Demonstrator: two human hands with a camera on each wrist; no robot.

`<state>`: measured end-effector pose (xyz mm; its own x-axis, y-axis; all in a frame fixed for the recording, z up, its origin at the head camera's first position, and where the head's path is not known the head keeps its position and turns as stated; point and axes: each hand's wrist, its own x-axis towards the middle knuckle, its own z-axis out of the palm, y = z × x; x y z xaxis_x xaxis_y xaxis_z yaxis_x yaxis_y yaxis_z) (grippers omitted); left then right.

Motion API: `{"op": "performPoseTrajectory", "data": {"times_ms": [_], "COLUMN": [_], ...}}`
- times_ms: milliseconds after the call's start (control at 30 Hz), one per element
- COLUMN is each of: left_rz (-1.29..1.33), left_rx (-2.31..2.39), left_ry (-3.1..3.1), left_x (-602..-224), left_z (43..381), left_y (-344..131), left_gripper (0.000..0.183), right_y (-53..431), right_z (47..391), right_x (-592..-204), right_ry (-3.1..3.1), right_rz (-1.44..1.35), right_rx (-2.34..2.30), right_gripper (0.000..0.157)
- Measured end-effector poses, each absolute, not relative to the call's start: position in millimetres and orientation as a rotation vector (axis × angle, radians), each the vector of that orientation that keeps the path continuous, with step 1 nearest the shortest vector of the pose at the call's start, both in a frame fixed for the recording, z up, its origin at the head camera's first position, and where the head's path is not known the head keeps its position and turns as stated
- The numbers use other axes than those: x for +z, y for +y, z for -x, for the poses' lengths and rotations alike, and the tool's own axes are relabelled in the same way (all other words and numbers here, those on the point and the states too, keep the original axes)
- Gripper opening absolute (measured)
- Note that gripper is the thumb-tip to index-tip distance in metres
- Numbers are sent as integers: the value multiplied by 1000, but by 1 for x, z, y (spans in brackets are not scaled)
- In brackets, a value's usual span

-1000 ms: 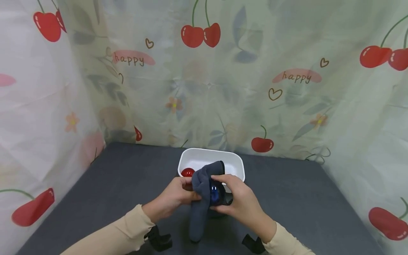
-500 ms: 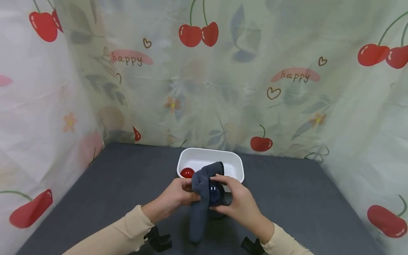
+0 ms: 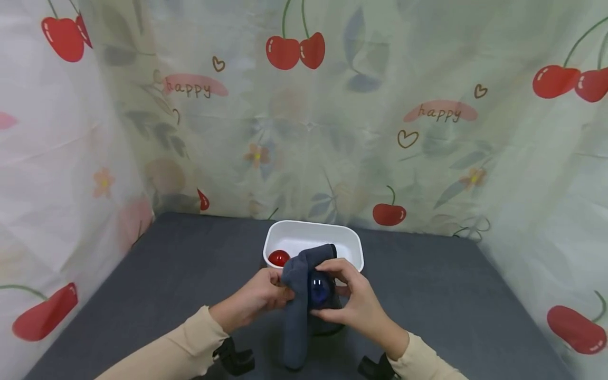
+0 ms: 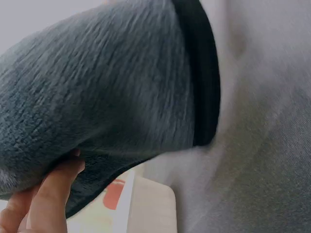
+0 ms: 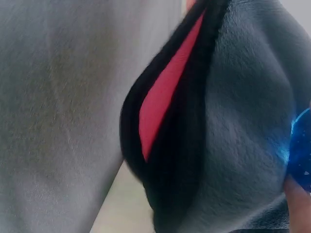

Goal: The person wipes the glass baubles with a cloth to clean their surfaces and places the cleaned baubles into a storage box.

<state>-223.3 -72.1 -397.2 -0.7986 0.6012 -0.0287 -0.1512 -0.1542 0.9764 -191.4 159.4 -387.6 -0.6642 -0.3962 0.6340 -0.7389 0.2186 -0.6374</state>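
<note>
A dark grey plush cloth [image 3: 296,309] with black edging hangs folded between the hands, in front of the white tray. My left hand [image 3: 252,300] pinches it from the left; in the left wrist view the fingers [image 4: 52,194] press into the cloth's fold [image 4: 107,82]. My right hand [image 3: 362,300] grips a glossy dark blue ball [image 3: 319,290] between thumb and fingers, against the cloth's right side. In the right wrist view only part of the blue ball [image 5: 302,150] shows, beside the cloth [image 5: 243,107]. A pink-red patch appears within the black-edged opening.
Behind the hands stands the white tray [image 3: 349,241], with a shiny red ball [image 3: 278,258] at its near left corner. A dark grey tabletop [image 3: 204,248] lies beneath. Cherry-printed curtains [image 3: 309,132] enclose the back and sides.
The cloth's fold over the ball has shifted and smoothed slightly. The right fingers have moved a little on the blue ball. My left hand keeps its place on the cloth.
</note>
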Motion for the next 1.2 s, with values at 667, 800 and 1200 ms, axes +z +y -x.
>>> {"op": "performPoseTrajectory", "data": {"times_ms": [667,800,1200], "left_rz": [-547,-479,-524], "left_rx": [1984,1985,2011], "left_ry": [1716,1808,1720], "left_x": [-393,-395,-392], "left_z": [224,223,230], "left_y": [-67,-67,-65], "left_gripper": [49,48,44], "right_y": [163,164,164], "right_z": [196,195,199], "right_x": [-381,-376,-380], "right_ry": [-2329,-2394,-2257], "right_rz": [-957,-933,-1024], "right_rx": [1262,990,1275], "right_gripper": [74,74,72]}}
